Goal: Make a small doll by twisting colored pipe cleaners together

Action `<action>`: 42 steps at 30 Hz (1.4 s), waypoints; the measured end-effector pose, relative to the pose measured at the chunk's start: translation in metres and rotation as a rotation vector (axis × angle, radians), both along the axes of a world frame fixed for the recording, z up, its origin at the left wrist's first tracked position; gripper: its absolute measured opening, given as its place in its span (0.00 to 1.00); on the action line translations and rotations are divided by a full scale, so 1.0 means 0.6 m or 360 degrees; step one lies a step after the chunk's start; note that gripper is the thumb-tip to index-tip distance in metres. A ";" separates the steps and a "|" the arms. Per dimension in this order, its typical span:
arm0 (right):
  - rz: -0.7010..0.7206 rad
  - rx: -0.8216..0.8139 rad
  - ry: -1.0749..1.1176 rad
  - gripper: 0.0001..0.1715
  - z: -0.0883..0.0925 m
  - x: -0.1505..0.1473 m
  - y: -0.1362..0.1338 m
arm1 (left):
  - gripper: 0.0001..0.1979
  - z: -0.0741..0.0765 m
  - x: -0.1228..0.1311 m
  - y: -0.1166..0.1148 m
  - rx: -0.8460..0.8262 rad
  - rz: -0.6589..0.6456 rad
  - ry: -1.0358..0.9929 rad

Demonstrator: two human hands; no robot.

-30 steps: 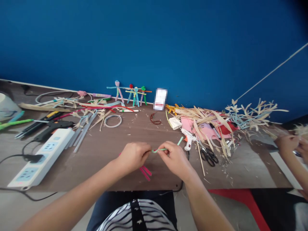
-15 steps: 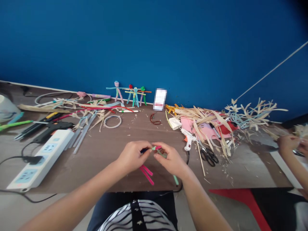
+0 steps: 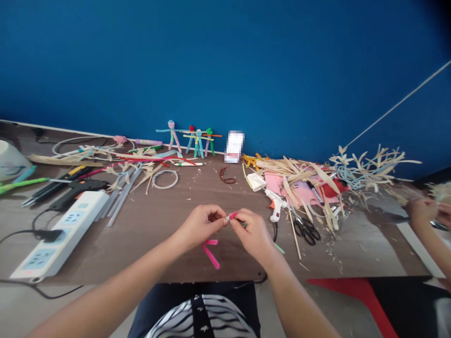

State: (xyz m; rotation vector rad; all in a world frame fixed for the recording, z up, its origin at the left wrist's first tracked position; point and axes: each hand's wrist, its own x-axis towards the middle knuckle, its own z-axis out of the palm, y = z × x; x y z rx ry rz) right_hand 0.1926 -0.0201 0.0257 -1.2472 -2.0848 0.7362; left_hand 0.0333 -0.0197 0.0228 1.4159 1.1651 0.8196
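Both my hands meet over the front middle of the brown table (image 3: pixel 148 225). My left hand (image 3: pixel 200 226) pinches a pink pipe cleaner (image 3: pixel 210 251) whose two ends hang below the fingers. My right hand (image 3: pixel 252 234) pinches a light green pipe cleaner (image 3: pixel 279 247) that pokes out past the wrist; the two colours join at my fingertips (image 3: pixel 231 216). Several finished pipe-cleaner figures (image 3: pixel 192 137) stand against the blue wall at the back.
A white power strip (image 3: pixel 58 237) and a black glue gun (image 3: pixel 75 190) lie at left. A white glue gun (image 3: pixel 275 203), black scissors (image 3: pixel 306 230) and a heap of straw strips (image 3: pixel 310 180) fill the right. Another person's hands (image 3: pixel 428 211) work at the far right edge.
My right hand has turned the green pipe cleaner around the pink one; its free end swung from up-right to down behind my wrist. My left hand barely moved.
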 end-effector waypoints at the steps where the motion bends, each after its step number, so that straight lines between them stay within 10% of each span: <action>1: 0.0002 0.0019 -0.0044 0.10 0.004 0.000 -0.002 | 0.08 0.001 0.001 0.000 0.0025 0.0008 0.0023; 18: 0.0008 0.0159 -0.0353 0.08 0.045 0.005 -0.013 | 0.07 0.006 -0.009 -0.008 0.1047 -0.0110 0.1108; 27: 0.0174 -0.0416 0.0106 0.08 0.015 0.022 0.025 | 0.08 0.018 -0.013 -0.012 0.0899 -0.0147 0.0479; 42: -0.0131 -0.0120 0.0388 0.09 -0.005 -0.004 -0.007 | 0.09 0.000 0.004 -0.003 0.0382 0.0241 0.0232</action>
